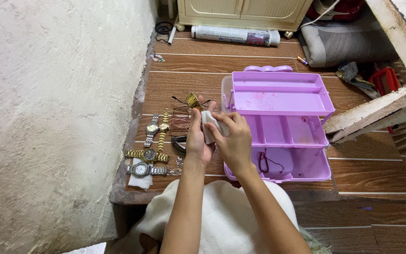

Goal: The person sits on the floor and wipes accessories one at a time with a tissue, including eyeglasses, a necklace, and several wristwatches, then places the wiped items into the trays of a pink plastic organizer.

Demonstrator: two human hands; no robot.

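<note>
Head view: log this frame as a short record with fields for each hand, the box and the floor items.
left hand: holds a gold piece, fingers up
right hand: presses a white cloth to the left hand
box: purple tiered organiser, trays fanned open, dark cord in bottom tray
floor items: four watches in a group, thin bangles beside them
surface: brown wood-look floor

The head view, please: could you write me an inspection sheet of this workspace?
Surface: brown wood-pattern floor, beside a rough white wall.
Job's things: gold piece and white cloth, held together in the hands.
Clutter: four watches laid out, thin bangles, open purple tiered box with a dark cord inside.
Hands: left hand holds the gold piece; right hand presses the cloth.
Cables: white cable at top.
Surroundings: cream cabinet, rolled newspaper, grey cushion.
</note>
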